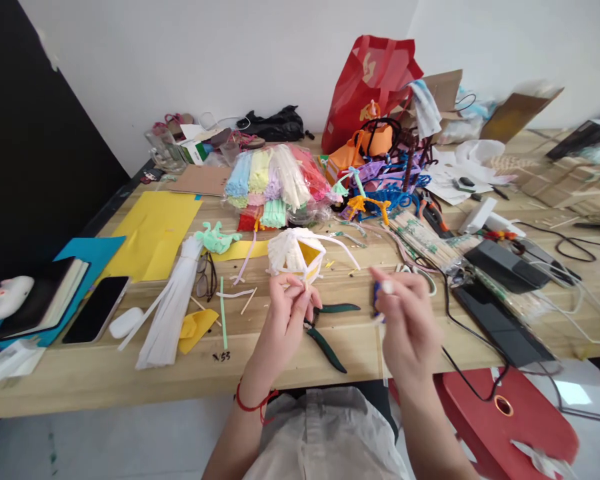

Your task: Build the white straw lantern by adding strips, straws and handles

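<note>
My left hand point(293, 310) pinches the lower end of a small white craft piece point(286, 250) made of fuzzy stems, with yellow panels and a pale stem sticking out to the right. Away from it on the right, my right hand point(407, 320) is slightly smeared by motion, its fingers pressed together in a pinch. A small whitish spot shows at its fingertips, too unclear to name. Under and between the hands lie pliers with dark green handles point(330, 347), their jaws partly hidden by my left hand. A dark blue object point(377, 299) lies partly behind my right hand.
White fuzzy stems point(167, 320), a phone point(97, 310), glasses point(207, 277) and yellow sheets point(150, 233) lie left. Bagged coloured stems point(273, 177) and a red bag point(367, 93) stand behind. Scissors point(423, 277), a black cable point(447, 313) and bundled sticks point(425, 240) lie right.
</note>
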Demonstrator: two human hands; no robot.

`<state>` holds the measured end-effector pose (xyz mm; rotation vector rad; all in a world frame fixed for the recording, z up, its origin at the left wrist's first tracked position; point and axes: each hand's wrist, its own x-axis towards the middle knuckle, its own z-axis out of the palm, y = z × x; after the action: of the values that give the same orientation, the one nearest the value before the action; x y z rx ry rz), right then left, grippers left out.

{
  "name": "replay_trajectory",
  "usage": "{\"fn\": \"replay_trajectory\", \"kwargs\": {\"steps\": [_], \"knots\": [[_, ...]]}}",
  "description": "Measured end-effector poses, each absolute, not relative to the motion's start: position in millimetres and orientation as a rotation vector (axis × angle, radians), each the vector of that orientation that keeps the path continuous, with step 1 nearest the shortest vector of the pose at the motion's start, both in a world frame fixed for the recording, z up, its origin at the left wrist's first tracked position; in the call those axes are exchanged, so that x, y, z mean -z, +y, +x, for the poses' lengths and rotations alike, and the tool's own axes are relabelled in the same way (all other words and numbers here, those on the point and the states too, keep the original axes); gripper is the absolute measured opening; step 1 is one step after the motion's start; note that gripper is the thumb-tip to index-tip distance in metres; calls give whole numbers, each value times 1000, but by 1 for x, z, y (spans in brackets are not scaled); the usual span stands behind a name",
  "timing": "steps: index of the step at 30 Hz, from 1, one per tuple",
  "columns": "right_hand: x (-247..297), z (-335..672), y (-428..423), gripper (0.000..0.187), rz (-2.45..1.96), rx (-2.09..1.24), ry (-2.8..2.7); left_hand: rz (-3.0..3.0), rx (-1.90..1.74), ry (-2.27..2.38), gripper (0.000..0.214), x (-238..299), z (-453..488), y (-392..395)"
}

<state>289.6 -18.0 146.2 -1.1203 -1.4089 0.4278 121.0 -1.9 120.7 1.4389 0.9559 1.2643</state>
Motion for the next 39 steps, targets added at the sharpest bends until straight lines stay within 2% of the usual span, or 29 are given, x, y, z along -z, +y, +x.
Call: {"fn": "replay_trajectory", "kwargs": {"steps": [3,10,14,19,23,30,39], "knots": [[-141,278,-15,32,-1056,-504,-1593,1538,-1248,1005,13,-131,117,-8],[-139,264,-4,26,-1019,-898,-1550,1744,-1271,1201,23,-140,112,-16],[-144,261,-2,16,-1001,-851,-1616,1877,-1298,1222,26,-143,111,-18],[-143,256,-3,14,-995,-810,-1566,1921,-1292,1185,25,-141,112,-20],[-141,255,-4,13,-981,-919,-1476,1878,-1289,1165,25,-137,111,-20],[-141,257,-3,24,-937,-1179,-1343,1787,-1260,1177,25,-136,109,-20],[-134,249,-4,13,-1014,-1132,-1283,1919,-1326,1236,27,-128,112,-18]]}}
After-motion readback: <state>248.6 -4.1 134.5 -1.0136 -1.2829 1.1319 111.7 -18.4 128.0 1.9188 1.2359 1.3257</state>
